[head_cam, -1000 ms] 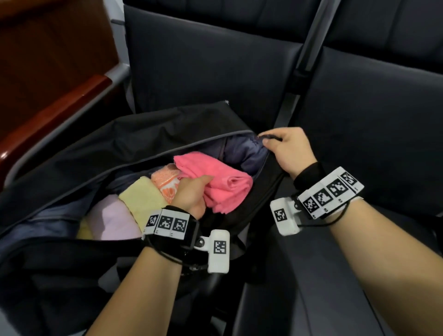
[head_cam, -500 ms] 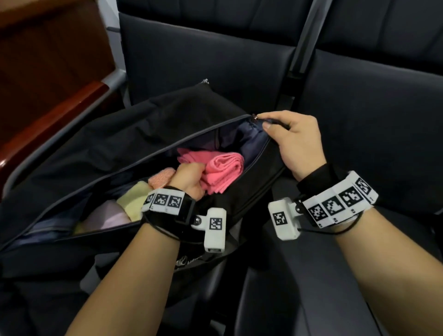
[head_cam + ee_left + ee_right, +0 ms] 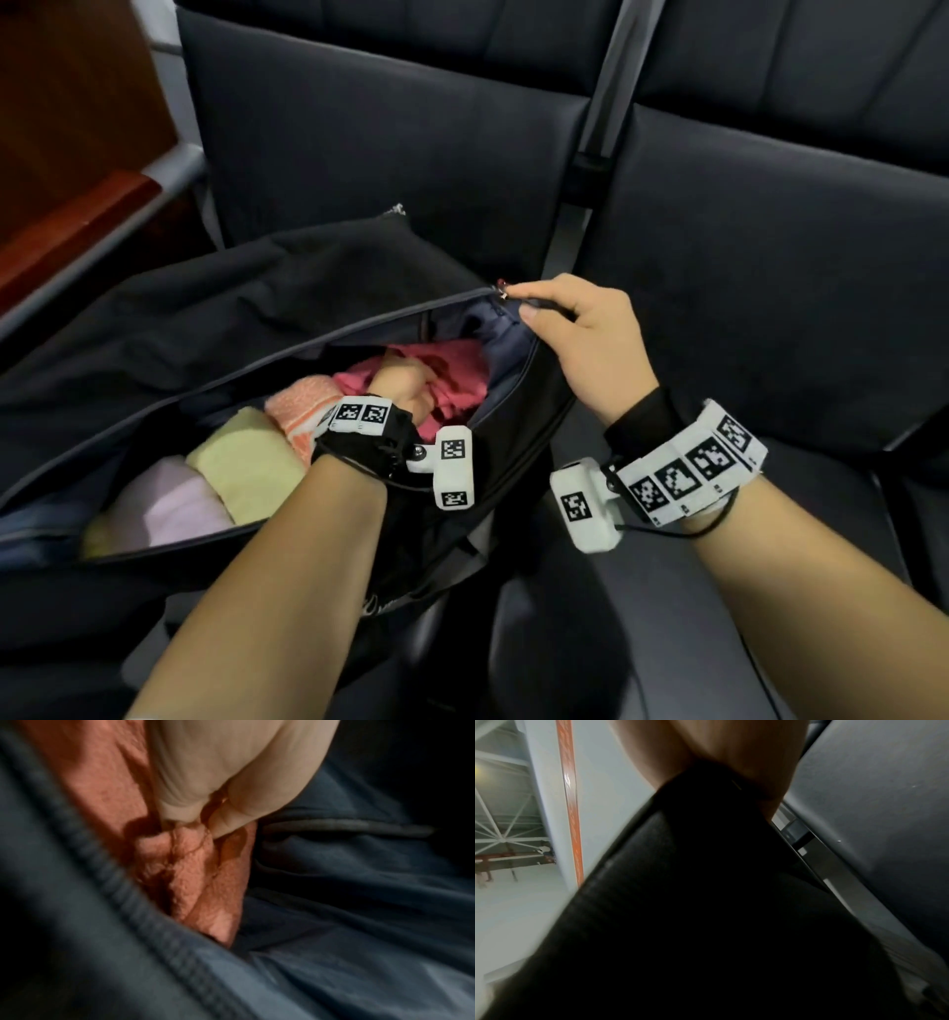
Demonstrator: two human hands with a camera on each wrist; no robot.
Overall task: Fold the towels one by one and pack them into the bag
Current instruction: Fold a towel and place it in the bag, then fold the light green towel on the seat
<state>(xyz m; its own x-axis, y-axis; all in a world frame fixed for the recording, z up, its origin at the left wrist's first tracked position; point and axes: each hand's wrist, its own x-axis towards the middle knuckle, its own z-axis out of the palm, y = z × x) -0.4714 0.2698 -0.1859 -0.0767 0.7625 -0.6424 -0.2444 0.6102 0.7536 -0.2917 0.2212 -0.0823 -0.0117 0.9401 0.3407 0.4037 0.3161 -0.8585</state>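
Note:
A black bag (image 3: pixel 267 303) lies open on the left seat. Inside it my left hand (image 3: pixel 405 385) grips a folded pink towel (image 3: pixel 457 367) at the bag's right end. The left wrist view shows my fingers (image 3: pixel 231 780) curled into the pink towel (image 3: pixel 195 878), which is wedged against the bag's blue-grey lining (image 3: pixel 359 902). Left of it lie an orange towel (image 3: pixel 300 406), a yellow towel (image 3: pixel 246 457) and a lilac towel (image 3: pixel 169 506). My right hand (image 3: pixel 524 303) pinches the bag's rim by the zip's end and holds it up. The right wrist view shows only my palm (image 3: pixel 706 744) and black bag fabric (image 3: pixel 706 902).
Dark padded seats (image 3: pixel 770 288) fill the back and right, split by a grey metal bar (image 3: pixel 601 118). A wooden armrest with a metal edge (image 3: pixel 77 226) runs along the left. The right seat cushion (image 3: pixel 642 616) lies below my right forearm.
My left hand has pushed the pink towel deeper into the bag's right end. My right hand has lifted the rim higher, narrowing the opening over the towels.

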